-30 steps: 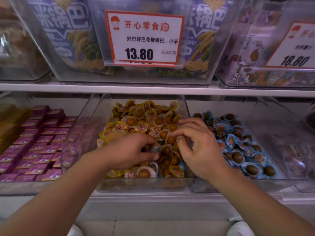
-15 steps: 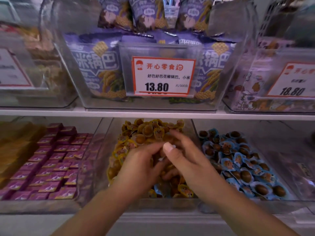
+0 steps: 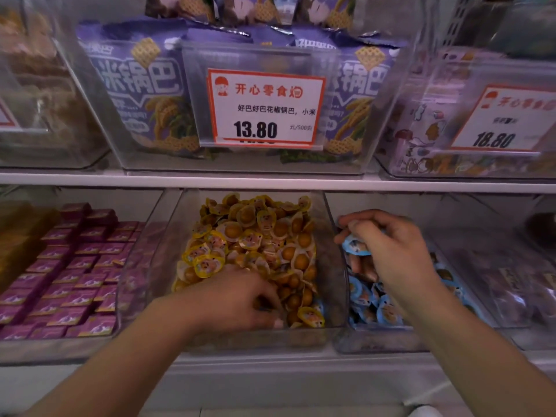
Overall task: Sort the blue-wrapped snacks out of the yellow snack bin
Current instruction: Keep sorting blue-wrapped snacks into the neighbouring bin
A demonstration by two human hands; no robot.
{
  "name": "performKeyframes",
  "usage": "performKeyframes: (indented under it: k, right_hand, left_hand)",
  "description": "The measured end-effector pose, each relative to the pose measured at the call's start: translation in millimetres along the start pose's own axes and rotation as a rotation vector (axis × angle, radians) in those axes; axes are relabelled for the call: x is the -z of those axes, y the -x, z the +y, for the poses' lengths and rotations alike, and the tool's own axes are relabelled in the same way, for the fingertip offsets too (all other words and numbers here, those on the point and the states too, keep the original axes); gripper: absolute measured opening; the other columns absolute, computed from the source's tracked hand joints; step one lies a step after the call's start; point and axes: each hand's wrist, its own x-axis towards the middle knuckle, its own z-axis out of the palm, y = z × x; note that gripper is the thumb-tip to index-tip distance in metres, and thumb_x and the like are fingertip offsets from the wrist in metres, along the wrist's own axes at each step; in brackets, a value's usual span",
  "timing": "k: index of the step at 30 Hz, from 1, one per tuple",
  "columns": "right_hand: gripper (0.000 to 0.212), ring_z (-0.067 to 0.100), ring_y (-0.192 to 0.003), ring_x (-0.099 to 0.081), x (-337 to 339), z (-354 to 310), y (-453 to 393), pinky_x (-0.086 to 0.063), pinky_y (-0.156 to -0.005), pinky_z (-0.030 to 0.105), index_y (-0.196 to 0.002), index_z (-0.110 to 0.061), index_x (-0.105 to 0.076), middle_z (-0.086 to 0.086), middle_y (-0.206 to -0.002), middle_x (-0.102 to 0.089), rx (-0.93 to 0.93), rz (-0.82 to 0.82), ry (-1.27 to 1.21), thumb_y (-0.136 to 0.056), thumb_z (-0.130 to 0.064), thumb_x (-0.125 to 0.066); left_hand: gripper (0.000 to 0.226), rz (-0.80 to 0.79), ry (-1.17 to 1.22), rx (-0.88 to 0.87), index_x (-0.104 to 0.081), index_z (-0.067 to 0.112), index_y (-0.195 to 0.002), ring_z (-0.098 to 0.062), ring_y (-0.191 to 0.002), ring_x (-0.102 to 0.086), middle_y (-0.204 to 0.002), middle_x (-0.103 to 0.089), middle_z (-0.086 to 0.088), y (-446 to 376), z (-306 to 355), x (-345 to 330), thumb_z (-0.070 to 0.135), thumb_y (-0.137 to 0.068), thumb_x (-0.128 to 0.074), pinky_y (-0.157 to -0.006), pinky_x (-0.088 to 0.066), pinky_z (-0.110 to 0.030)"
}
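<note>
A clear bin (image 3: 334, 266) on the lower shelf is heaped with yellow-wrapped snacks (image 3: 255, 233). My left hand (image 3: 240, 299) is down in its front part with the fingers curled among the packets; what they hold is hidden. A single blue wrapper (image 3: 319, 306) shows at the front right of the yellow pile. My right hand (image 3: 391, 251) hovers over the neighbouring bin of blue-wrapped snacks (image 3: 376, 308) and grips a blue-wrapped snack (image 3: 356, 246) in curled fingers.
Purple boxed snacks (image 3: 66, 278) fill the bin on the left. A white shelf edge (image 3: 270, 182) runs just above the bins, with clear bins of purple bags and a price tag (image 3: 264, 108) on top. A further clear bin (image 3: 511, 281) stands at the right.
My right hand has left the yellow bin and moved right over the blue bin, carrying a blue snack. My left hand has dropped lower toward the bin's front. The view tilted up.
</note>
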Motion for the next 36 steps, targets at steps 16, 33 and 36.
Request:
performKeyframes:
  k: [16,33,36]
  right_hand:
    - [0.016,0.015,-0.040,-0.051,1.2,18.5,8.3,-0.040,-0.039,0.022,-0.089,-0.013,-0.072,0.009,-0.079,-0.071,0.082,-0.055,0.052,-0.096,-0.007,-0.058]
    - [0.019,0.003,-0.051,-0.057,0.3,18.4,7.8,-0.042,-0.050,0.012,-0.088,-0.019,-0.071,0.006,-0.079,-0.072,0.172,-0.080,0.109,-0.095,-0.006,-0.059]
    - [0.019,0.001,-0.055,-0.059,-1.5,18.9,8.1,-0.043,-0.054,0.010,-0.088,-0.020,-0.071,0.002,-0.079,-0.072,0.180,-0.080,0.126,-0.095,-0.006,-0.059]
  left_hand:
    - [0.037,0.006,-0.492,0.079,-0.069,0.025,-0.101,-0.025,-0.105,-0.057,-0.102,-0.068,-0.001,-33.8,19.6,-18.3,0.057,-0.084,-0.060,-0.093,-0.037,-0.039]
    - [0.043,-0.072,-0.153,0.046,-0.063,0.048,-0.119,-0.004,-0.110,-0.045,-0.112,-0.062,0.024,-10.3,-0.9,-2.1,0.070,-0.083,-0.054,-0.098,-0.031,-0.032]
    - [0.038,-0.080,-0.262,0.057,-0.065,0.047,-0.117,-0.010,-0.117,-0.043,-0.117,-0.062,0.019,-15.7,7.3,-5.8,0.065,-0.084,-0.057,-0.099,-0.027,-0.034]
